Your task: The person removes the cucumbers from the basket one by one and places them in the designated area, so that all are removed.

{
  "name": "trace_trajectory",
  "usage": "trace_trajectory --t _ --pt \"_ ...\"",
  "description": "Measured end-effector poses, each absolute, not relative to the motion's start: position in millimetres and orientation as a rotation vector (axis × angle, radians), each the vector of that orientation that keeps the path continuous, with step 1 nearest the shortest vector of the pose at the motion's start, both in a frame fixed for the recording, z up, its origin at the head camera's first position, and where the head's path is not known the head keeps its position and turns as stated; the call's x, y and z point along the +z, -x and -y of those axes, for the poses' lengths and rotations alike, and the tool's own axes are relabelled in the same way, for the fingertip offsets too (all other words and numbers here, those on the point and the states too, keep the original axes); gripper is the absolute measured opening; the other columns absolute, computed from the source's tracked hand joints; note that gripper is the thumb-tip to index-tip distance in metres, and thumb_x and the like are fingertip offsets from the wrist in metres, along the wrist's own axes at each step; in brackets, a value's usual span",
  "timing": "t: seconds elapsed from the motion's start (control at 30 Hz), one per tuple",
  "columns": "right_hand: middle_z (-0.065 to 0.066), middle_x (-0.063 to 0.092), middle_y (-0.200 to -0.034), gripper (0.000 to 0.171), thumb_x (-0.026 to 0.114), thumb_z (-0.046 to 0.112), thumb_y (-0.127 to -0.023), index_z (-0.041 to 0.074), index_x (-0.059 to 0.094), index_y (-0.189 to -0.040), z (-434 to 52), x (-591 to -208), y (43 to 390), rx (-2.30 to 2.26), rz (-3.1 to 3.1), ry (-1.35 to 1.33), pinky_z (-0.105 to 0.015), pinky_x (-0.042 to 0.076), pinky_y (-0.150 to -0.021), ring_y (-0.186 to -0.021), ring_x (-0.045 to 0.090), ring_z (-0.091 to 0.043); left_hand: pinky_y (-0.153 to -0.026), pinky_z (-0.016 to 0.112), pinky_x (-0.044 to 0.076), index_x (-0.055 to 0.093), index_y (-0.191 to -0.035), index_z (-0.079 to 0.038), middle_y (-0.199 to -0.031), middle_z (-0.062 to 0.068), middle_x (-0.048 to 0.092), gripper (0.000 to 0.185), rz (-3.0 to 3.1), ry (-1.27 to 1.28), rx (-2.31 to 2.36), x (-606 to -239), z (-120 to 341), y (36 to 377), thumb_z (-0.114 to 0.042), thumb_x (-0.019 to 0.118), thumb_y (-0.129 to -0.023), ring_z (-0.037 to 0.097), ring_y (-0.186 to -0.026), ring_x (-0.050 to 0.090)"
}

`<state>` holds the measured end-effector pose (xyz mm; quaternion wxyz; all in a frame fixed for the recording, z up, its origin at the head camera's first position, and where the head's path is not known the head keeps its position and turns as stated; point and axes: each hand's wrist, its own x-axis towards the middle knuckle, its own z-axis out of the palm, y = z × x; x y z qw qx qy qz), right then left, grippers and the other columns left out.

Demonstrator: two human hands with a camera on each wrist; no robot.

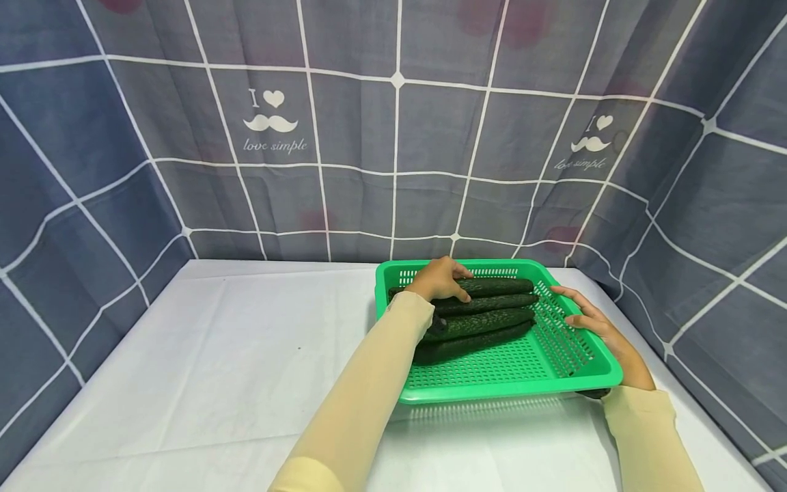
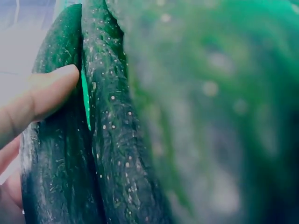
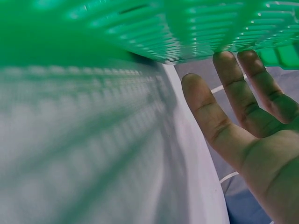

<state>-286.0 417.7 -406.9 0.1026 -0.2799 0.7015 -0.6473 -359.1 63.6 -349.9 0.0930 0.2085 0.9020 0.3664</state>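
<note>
Four dark cucumbers (image 1: 479, 318) are lying side by side in the green basket (image 1: 492, 383), which is sitting on the white table (image 1: 215, 369) toward its right side; the left hand (image 1: 439, 279) is curling over the rearmost cucumber (image 1: 494, 286), fingers draped on it; the right hand (image 1: 599, 328) is resting against the basket's right rim, fingers straight and slightly spread; the checked blue curtain (image 1: 344, 137) is hanging behind.

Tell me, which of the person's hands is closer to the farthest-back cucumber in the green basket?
Left. The left hand rests on the farthest-back cucumber, fingers curled over it. The right hand is at the green basket's right rim, apart from that cucumber.
</note>
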Motion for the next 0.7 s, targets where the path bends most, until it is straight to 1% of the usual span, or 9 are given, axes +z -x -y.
trace_trajectory --t 0.2,0.37,0.5,0.57,0.7 --pt "0.011 0.055 -0.152 0.067 0.032 -0.007 -0.107 0.028 0.044 -0.163 -417.4 -405.6 286.3 -1.926 -2.027 0.842 -0.032 0.064 -0.085 -0.111 0.072 -0.015 -0.107 0.041 0.055 0.077 -0.139 -0.023 -0.144 -0.003 0.071 0.053 -2.730 -0.657 1.035 -346.2 -63.8 358.1 -0.020 0.093 -0.089 0.019 -0.135 0.063" --pt "0.010 0.057 -0.151 0.068 0.032 -0.008 -0.107 0.029 0.044 -0.163 -418.3 -405.9 286.4 -1.943 -1.992 0.854 -0.032 0.064 -0.086 -0.113 0.072 -0.015 -0.104 0.045 0.056 0.076 -0.139 -0.025 -0.143 -0.003 0.071 0.054 -2.777 -0.702 1.018 -345.1 -64.8 357.3 -0.021 0.093 -0.088 0.020 -0.134 0.064" --pt "0.013 0.054 -0.153 0.069 0.032 -0.009 -0.106 0.028 0.045 -0.163 -417.4 -408.0 287.8 -1.924 -2.051 0.891 -0.028 0.062 -0.085 -0.114 0.069 -0.011 -0.101 0.044 0.058 0.076 -0.140 -0.026 -0.143 -0.004 0.071 0.054 -2.814 -0.706 0.994 -345.7 -65.2 356.8 -0.022 0.093 -0.088 0.019 -0.132 0.065" --pt "0.013 0.055 -0.152 0.070 0.033 -0.009 -0.106 0.028 0.046 -0.163 -416.9 -408.8 288.0 -1.921 -2.067 0.883 -0.028 0.062 -0.083 -0.112 0.069 -0.011 -0.099 0.043 0.058 0.076 -0.140 -0.026 -0.143 -0.004 0.071 0.054 -2.821 -0.703 0.983 -345.4 -64.9 355.9 -0.022 0.093 -0.088 0.019 -0.132 0.066" --pt "0.016 0.055 -0.150 0.070 0.035 -0.009 -0.105 0.032 0.048 -0.161 -416.1 -409.7 287.7 -1.899 -2.147 0.860 -0.027 0.062 -0.081 -0.110 0.068 -0.009 -0.100 0.044 0.058 0.077 -0.138 -0.024 -0.142 -0.002 0.072 0.052 -2.807 -0.695 1.015 -340.4 -62.8 352.7 -0.019 0.093 -0.089 0.020 -0.133 0.065"
